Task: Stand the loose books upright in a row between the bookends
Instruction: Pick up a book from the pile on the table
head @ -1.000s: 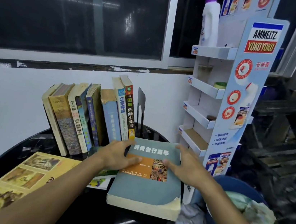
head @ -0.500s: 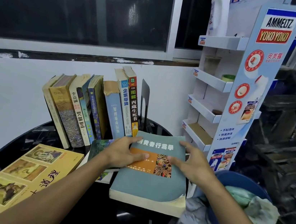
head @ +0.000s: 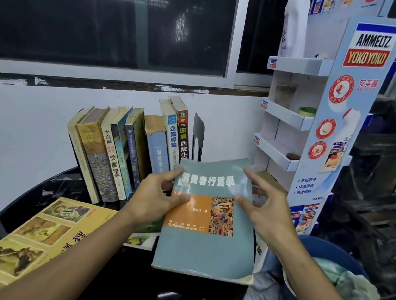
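My left hand [head: 158,195] grips the left edge of the grey book [head: 208,216], thumb on the cover and fingers hidden beneath. My right hand [head: 266,206] is at its right edge, thumb tip on the cover and the other fingers spread loose; whether they touch the book I cannot tell. The book is tilted, far edge raised, over the right edge of the surface [head: 123,288]; whether its near edge rests there is unclear. It hides the foot of the bookend [head: 197,139] and the lower spines of the two rightmost books in the row [head: 126,150].

The row leans left near the back edge, spines worn, some with yellowed page edges. The left bookend, if there is one, is out of sight. A flat yellow book [head: 29,236] lies at the left edge, cut off by the frame. A thin booklet [head: 140,239] is mostly covered by my left wrist and the grey book.

The surface is round, black and glossy. Right of it stands a cardboard display rack [head: 331,122], a white bottle [head: 295,26] on its top shelf, and a blue tub [head: 328,257] with crumpled cloth below.
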The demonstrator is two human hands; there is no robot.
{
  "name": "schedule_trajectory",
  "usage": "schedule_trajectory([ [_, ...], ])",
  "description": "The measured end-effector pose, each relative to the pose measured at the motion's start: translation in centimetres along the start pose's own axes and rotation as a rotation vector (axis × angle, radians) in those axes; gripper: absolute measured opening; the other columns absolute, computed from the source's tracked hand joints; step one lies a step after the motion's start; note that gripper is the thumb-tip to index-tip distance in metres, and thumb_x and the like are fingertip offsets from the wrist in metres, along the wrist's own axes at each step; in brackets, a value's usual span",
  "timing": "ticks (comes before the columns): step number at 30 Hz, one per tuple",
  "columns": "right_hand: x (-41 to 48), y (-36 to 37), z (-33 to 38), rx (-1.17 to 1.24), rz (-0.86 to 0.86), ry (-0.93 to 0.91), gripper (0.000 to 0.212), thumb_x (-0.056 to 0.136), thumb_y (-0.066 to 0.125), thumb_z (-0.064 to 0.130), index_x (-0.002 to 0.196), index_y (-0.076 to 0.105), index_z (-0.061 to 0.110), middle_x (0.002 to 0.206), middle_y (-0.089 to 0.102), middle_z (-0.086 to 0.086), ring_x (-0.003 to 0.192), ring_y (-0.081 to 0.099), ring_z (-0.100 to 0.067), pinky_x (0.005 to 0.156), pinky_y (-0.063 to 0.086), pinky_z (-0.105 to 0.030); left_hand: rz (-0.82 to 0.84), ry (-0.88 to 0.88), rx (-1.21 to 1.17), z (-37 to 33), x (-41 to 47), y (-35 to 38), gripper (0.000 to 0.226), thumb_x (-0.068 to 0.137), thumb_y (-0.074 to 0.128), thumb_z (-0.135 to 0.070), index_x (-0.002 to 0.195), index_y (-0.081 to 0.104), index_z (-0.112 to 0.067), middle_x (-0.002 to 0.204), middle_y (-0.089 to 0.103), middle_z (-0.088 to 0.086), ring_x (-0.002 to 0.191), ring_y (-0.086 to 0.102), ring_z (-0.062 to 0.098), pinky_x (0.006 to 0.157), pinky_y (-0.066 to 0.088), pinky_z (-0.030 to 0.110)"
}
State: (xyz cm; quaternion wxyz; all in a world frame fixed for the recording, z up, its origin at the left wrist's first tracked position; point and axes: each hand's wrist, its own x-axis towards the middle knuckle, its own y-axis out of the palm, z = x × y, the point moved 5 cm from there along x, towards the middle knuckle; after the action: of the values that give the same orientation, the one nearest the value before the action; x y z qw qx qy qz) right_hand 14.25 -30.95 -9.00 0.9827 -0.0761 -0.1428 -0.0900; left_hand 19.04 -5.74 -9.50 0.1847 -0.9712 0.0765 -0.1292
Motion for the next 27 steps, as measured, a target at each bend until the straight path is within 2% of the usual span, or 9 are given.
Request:
schedule_trajectory([
  [2,0.2,0.2,1.2,0.094,0.02,-0.049,0.061,0.087,0.074,0.001,0.137,0.061,0.034,0.125,0.065,0.004,0.093,0.072,-0.001,0.069,0.061,-0.024,-0.064,0.042,-0.073,-1.0,-0.4,-0.9,0.073,0.084,0.081,-0.013,0.149,0.049,-0.019,0.124,0.066,-0.02,0.116,0.061,-0.006,0.101,0.056,0.039],
  [4,0.7,0.4,2.4,0.115,0.05,-0.108,0.061,0.088,0.074,0.003,0.134,0.062,0.04,0.133,0.062,0.003,0.099,0.074,-0.01,0.075,0.063,-0.032,-0.119,0.076,-0.155,-2.0,-0.8,-1.6,0.068,0.087,0.076,-0.005,0.148,0.051,-0.021,0.122,0.067,-0.02,0.116,0.061,-0.008,0.099,0.057,0.04],
  [6,1.3,0.7,3.2,0.118,0.078,-0.166,0.06,0.088,0.075,0.006,0.134,0.062,0.042,0.139,0.059,0.003,0.108,0.07,-0.016,0.082,0.063,-0.039,-0.178,0.119,-0.21,-2.8,-1.1,-2.3,0.064,0.089,0.073,-0.002,0.146,0.053,-0.025,0.127,0.067,-0.018,0.12,0.059,-0.007,0.096,0.058,0.044],
  [10,2.3,0.9,3.6,0.139,0.062,-0.241,0.057,0.089,0.073,0.003,0.134,0.064,0.036,0.143,0.054,0.009,0.121,0.062,-0.011,0.089,0.061,-0.04,-0.261,0.195,-0.275,-3.7,-1.9,-3.1,0.058,0.09,0.072,-0.002,0.137,0.062,-0.034,0.137,0.063,-0.013,0.131,0.054,-0.001,0.093,0.059,0.051],
  [14,3.0,1.0,3.0,0.13,0.076,-0.27,0.058,0.089,0.074,0.003,0.134,0.064,0.037,0.142,0.056,0.012,0.128,0.058,-0.013,0.097,0.057,-0.042,-0.285,0.246,-0.259,-4.2,-3.1,-3.1,0.058,0.087,0.075,-0.003,0.134,0.064,-0.036,0.138,0.063,-0.013,0.134,0.052,0.001,0.095,0.059,0.047],
  [18,3.3,1.1,2.1,0.083,0.125,-0.247,0.061,0.09,0.072,0.002,0.134,0.061,0.043,0.142,0.052,0.012,0.133,0.052,-0.013,0.1,0.055,-0.047,-0.282,0.288,-0.239,-4.3,-4.2,-2.7,0.07,0.081,0.079,-0.004,0.141,0.057,-0.031,0.14,0.059,-0.012,0.133,0.052,0.001,0.097,0.057,0.033],
  [21,3.2,1.1,2.1,0.017,0.141,-0.272,0.063,0.091,0.072,0.004,0.138,0.056,0.043,0.142,0.049,0.01,0.132,0.049,-0.006,0.104,0.053,-0.045,-0.259,0.3,-0.232,-4.4,-4.5,-2.3,0.081,0.076,0.083,-0.009,0.146,0.049,-0.032,0.139,0.057,-0.014,0.128,0.055,0.0,0.096,0.056,0.024],
  [24,3.1,1.6,2.5,-0.076,0.146,-0.314,0.067,0.088,0.078,0.021,0.142,0.049,0.046,0.143,0.043,0.008,0.133,0.046,-0.004,0.108,0.05,-0.042,-0.209,0.28,-0.215,-4.7,-4.4,-1.9,0.078,0.074,0.086,-0.01,0.135,0.052,-0.043,0.127,0.061,-0.023,0.12,0.057,-0.01,0.087,0.056,0.016],
  [27,2.8,2.4,2.4,-0.234,0.152,-0.306,0.074,0.081,0.077,0.053,0.144,0.04,0.058,0.152,0.029,0.009,0.148,0.027,-0.012,0.116,0.039,-0.051,-0.18,0.271,-0.204,-5.0,-4.7,-1.5,0.073,0.073,0.086,-0.008,0.124,0.052,-0.047,0.115,0.065,-0.028,0.115,0.058,-0.013,0.08,0.056,0.013],
])
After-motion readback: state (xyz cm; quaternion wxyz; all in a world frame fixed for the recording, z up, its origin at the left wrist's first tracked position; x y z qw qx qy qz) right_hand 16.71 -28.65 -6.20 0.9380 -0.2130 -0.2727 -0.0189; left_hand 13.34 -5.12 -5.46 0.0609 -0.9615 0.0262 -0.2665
